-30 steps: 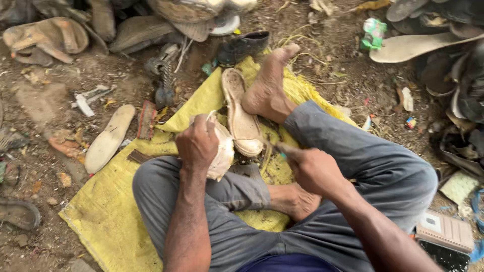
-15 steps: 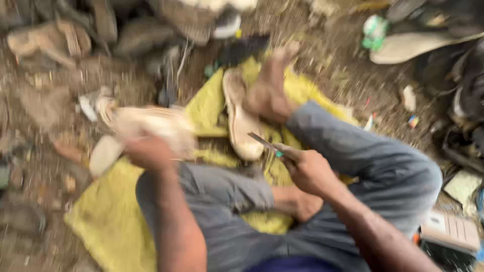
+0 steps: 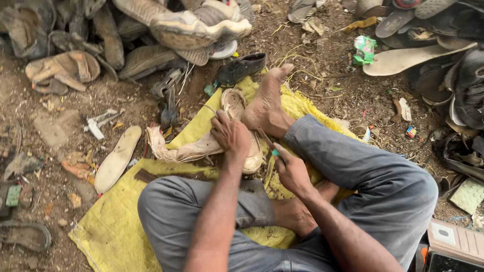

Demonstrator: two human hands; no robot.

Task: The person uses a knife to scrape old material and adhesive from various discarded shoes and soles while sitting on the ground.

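Worn tan shoe sole [image 3: 241,132] lies on the yellow sack [image 3: 116,221], long axis running near-to-far, far end by the bare foot [image 3: 266,108] that rests just right of it. Left hand [image 3: 231,135] sits on top of the sole's middle, fingers curled down over it, pressing or gripping; can't tell if thumb wraps under. Right hand [image 3: 291,170] is just right of and nearer than the sole, closed around a small knife [image 3: 268,143] with greenish handle, blade pointing far-left toward the sole's right edge, tip close to it; contact unclear. So the sole lies far-left of the knife hand; left hand is the one already on it. A torn cream upper piece [image 3: 179,148] lies left of the sole, touching or just beside it. Further left on the dirt, a pale flat insole [image 3: 117,158]. Black shoe [image 3: 242,68] sits far of the sack. Heap of old shoes [image 3: 186,27] at far left, flat sandals [image 3: 408,60] far right. Grey trousers [image 3: 363,176] cross-legged, near.
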